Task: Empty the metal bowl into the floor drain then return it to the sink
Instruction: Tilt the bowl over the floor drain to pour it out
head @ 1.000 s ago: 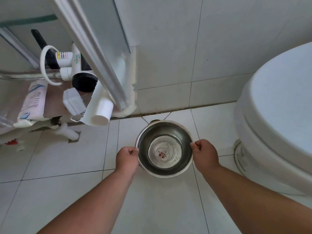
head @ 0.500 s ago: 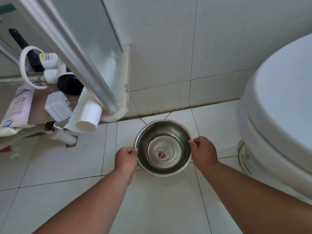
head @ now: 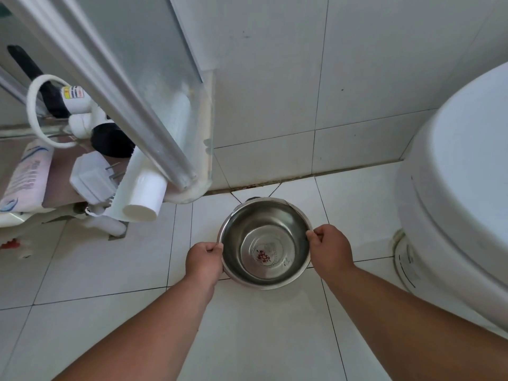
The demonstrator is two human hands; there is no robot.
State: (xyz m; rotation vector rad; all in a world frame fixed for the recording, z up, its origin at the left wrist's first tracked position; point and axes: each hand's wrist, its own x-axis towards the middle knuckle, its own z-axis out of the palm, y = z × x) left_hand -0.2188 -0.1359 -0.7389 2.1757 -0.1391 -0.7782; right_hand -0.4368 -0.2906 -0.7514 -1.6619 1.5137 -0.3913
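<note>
Head view: metal bowl [head: 266, 243] upright over floor tiles, shallow liquid w/ red bits inside. Left hand [head: 204, 259] and right hand [head: 331, 248] pinch opposite rims. Floor drain [head: 252, 199] just past far rim, mostly hidden; pour tips fwd. Toilet [head: 456, 204] to right.

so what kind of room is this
Most likely a home bathroom: a white toilet on the right, glossy tiled floor and walls, and a toiletries shelf at left.
</note>
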